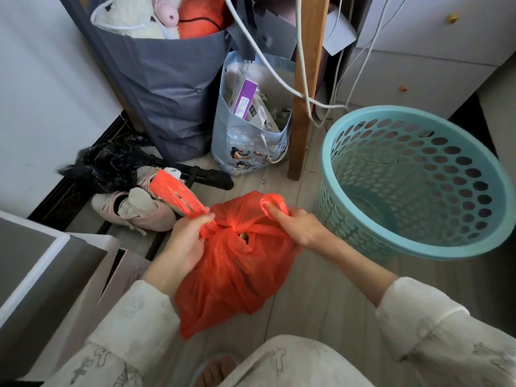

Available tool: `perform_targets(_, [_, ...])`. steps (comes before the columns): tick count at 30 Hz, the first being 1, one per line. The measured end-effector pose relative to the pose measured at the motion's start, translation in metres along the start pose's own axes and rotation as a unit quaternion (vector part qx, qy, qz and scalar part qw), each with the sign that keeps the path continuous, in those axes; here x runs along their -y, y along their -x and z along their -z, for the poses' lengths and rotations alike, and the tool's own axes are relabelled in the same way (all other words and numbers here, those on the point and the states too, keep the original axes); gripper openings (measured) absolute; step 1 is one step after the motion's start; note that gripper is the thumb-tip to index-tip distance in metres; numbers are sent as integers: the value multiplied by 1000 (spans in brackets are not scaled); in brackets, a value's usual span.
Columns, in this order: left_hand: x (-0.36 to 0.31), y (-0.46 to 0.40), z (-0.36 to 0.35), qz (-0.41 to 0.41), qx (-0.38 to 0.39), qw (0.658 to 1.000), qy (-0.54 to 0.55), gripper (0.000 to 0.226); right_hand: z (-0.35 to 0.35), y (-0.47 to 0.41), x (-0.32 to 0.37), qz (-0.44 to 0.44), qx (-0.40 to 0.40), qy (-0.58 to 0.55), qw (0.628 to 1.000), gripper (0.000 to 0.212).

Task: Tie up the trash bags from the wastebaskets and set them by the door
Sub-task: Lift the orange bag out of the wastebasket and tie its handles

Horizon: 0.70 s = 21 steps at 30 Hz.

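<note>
A person in pale patterned sleeves holds a red trash bag (234,277) just above a wood-look floor (321,300), over their knee. The left hand (187,241) has its fingers (205,219) curled tight around one handle of the bag, which stretches up and left from the fist as a taut, slotted strip. The right hand (296,224) pinches the other handle, a small loop poking above its fingertips (272,213). Between the two fists the bag's neck is crossed and gathered, with a small gap showing. Just right of the right hand's fingers a teal perforated wastebasket (413,180) leans tilted, nothing visible inside. Beyond the left fingers lie pink shoes (134,210); farther back stand a blue gift bag (251,127) and a grey fabric bag (167,88).
</note>
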<state>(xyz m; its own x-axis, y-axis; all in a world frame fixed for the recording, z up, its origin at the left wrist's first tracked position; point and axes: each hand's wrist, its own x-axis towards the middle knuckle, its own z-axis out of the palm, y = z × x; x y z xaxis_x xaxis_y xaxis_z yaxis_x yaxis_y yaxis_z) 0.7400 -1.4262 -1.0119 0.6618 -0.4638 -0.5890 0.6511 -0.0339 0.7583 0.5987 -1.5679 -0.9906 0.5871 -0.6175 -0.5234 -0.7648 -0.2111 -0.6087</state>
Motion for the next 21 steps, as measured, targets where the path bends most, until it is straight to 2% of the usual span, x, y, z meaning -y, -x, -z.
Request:
perform_targets(1, [4, 0, 1, -6, -9, 1000, -10, 15, -1, 2, 2, -8, 45, -89, 995, 70])
perform_targets(3, [6, 0, 3, -15, -24, 1000, -7, 19, -3, 5, 4, 12, 162, -305, 938, 52])
perform_targets(6, [3, -1, 1, -44, -15, 998, 53, 30, -9, 2, 7, 70, 205, -551, 806, 25])
perform_targets(7, [1, -1, 0, -51, -1, 996, 74, 32, -12, 2, 9, 77, 197, -585, 783, 22])
perform_targets(8, [1, 0, -2, -53, 15, 994, 95, 34, -17, -1, 9, 86, 178, -579, 791, 20])
perform_targets(9, [0, 1, -4, -53, 32, 992, 113, 37, -22, -2, 10, 102, 145, -532, 828, 16])
perform_targets(10, [1, 1, -7, -53, 47, 990, 126, 38, -27, -3, 11, 114, 87, -440, 886, 11])
perform_targets(11, [2, 2, -11, -51, 58, 988, 135, 40, -31, -3, 14, 122, 29, -367, 922, 12])
perform_targets(12, [3, 2, -15, -49, 66, 987, 140, 40, -34, -4, 16, 131, -17, -334, 933, 23])
perform_targets(14, [5, 2, -21, -55, 68, 988, 126, 41, -35, -2, 23, 127, -46, -381, 915, 45])
perform_targets(17, [0, -5, -24, -89, 40, 993, 71, 41, -32, -2, 27, 106, -1, -527, 843, 53])
perform_targets(21, [-18, -27, -15, -73, 9, 995, 66, 43, -20, -3, 21, 59, -6, -488, 871, 54])
